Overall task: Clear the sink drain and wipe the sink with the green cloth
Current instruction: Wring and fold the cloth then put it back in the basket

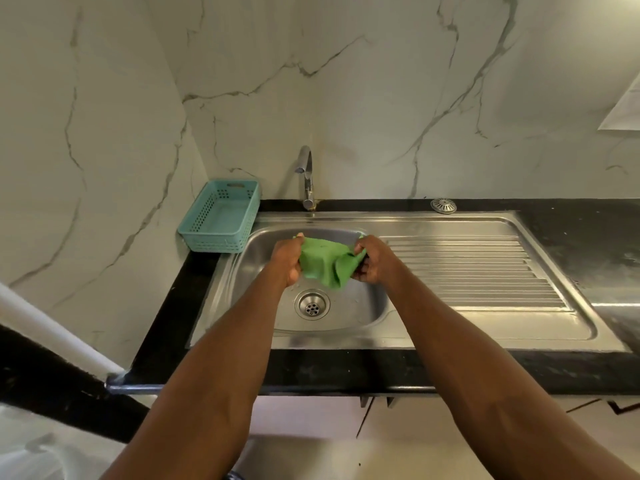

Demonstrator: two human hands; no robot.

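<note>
White marble-look wall panels [346,81] with grey veins behind; black stone countertop [571,233] below, carrying a stainless steel sink with a ribbed draining board [467,268] on the right. Chrome curved tap [306,174] at the back rim of the basin, its spout pointing toward the camera. Round steel drain [312,304] with small holes open at the bottom of the basin, no strainer on it. Round perforated metal strainer cap [443,205] lying on the countertop behind the draining board, well apart from the drain. Light teal perforated plastic basket [221,216] in the left corner, touching the wall, beside the basin.

Crumpled green cloth [325,263] stretched between both hands above the basin, a fold hanging down toward the drain without touching it. Left hand [285,259] curled round the cloth's left end, a cloth corner poking out by the thumb. Right hand [370,261] clamped on the right end, fingers bunched under the fabric and mostly hidden by it. Bare forearms reaching in from the bottom edge, elbows cut off.

White slanted pipe or rail at lower left, partly out of view. Pale object at the upper right edge, cut off, not identifiable. Blurred pale shape at bottom left, hard to make out.
</note>
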